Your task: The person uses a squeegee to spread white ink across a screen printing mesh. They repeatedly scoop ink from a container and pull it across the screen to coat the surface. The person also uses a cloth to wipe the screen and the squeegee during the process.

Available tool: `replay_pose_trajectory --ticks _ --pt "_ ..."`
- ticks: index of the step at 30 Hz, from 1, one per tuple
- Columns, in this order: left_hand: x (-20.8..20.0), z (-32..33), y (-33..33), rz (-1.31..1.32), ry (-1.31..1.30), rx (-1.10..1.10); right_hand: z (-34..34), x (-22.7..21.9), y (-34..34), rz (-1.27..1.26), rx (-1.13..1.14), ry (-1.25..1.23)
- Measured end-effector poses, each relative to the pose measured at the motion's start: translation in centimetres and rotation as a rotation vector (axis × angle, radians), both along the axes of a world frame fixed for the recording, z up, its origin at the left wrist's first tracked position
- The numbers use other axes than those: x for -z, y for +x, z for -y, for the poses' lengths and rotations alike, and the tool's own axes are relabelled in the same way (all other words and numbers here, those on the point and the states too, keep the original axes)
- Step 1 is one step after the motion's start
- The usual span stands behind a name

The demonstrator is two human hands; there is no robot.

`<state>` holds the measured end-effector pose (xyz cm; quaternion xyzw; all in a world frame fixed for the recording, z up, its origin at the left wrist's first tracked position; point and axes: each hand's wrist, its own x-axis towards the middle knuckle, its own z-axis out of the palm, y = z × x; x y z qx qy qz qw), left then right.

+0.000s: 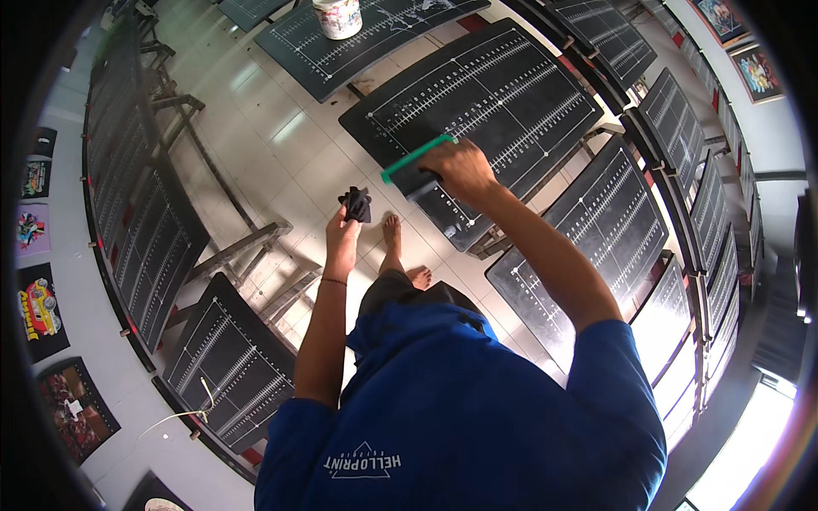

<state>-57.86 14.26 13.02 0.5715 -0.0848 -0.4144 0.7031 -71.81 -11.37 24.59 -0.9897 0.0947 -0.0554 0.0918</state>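
My left hand is closed round a crumpled black cloth, held up over the tiled floor. Out to the right, my right hand grips a flat squeegee with a long green strip along its edge. The squeegee is above the near left part of a black printing board with white ruler lines and a grid. Whether its lower edge touches the board I cannot tell. My fingers hide part of the squeegee.
A paint-stained white bucket stands on another black board at the far side. More marked boards slope in a row on the right. Boards on wooden frames line the left, with a pale cord on one.
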Motion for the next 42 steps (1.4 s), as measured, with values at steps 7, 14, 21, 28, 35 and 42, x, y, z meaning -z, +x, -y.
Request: replay_pose_trajectory --ticks 7,14,21,28,35,42 --pt "1.0 3.2 2.4 0.076 0.136 -0.073 -4.9 -1.8 -17.7 0.029 0.033 0.002" --pt "0.7 9.4 6.1 0.171 0.101 -0.198 -7.9 -8.5 -23.8 0.159 0.348 0.026" --pt "0.9 12.6 7.5 0.527 0.309 -0.244 -12.1 -7.6 -27.1 0.393 0.907 0.119" --pt "-0.2 10.3 -0.2 0.821 0.463 -0.07 -14.8 -4.3 -26.6 0.414 1.02 0.32" --pt "-3.4 5.7 -15.6 0.751 0.282 0.3 -13.6 -5.5 -22.8 0.455 0.905 0.304" --pt "-1.1 0.6 -11.9 0.656 0.279 0.768 -13.9 -8.2 -25.5 0.543 1.034 0.246"
